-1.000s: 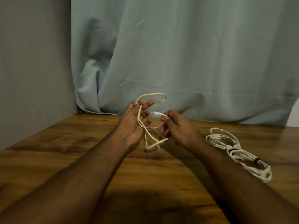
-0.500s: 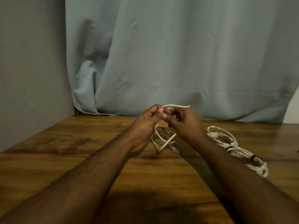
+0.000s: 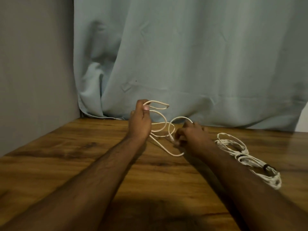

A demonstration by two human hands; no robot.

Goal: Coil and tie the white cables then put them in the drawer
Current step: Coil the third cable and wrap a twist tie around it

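**Two hands on one loose cable, a tied bundle lying beside the right arm**

Much of the grip is hidden. The right hand (image 3: 191, 137) shows only its back, so the curled fingers underneath are out of sight; the loose white cable (image 3: 160, 129) runs in at its knuckles and comes out again below it in a low curve, and it appears to be clasped inside, with what may be a plug end just left of its thumb. The left hand (image 3: 140, 122) is seen from the back too, thumb and forefinger pinching a flat loop of the same cable at its upper tip. Both forearms run off the bottom edge of the view.

Counted: two hands, two cables. One cable is loose between the hands, forming roughly three open loops — one pinched above the left hand, one round loop just right of that hand, one arch rising to the right hand's fingertips.

The other is a coiled white cable (image 3: 246, 157), lying on the wooden table (image 3: 58, 147) just beside the right forearm, clear of both hands. It is gathered into long overlapping loops cinched by a dark tie (image 3: 266, 167) near its nearer end.

Beyond both hands hangs a pale curtain (image 3: 183, 55); a plain wall (image 3: 33, 64) stands left of the left hand.
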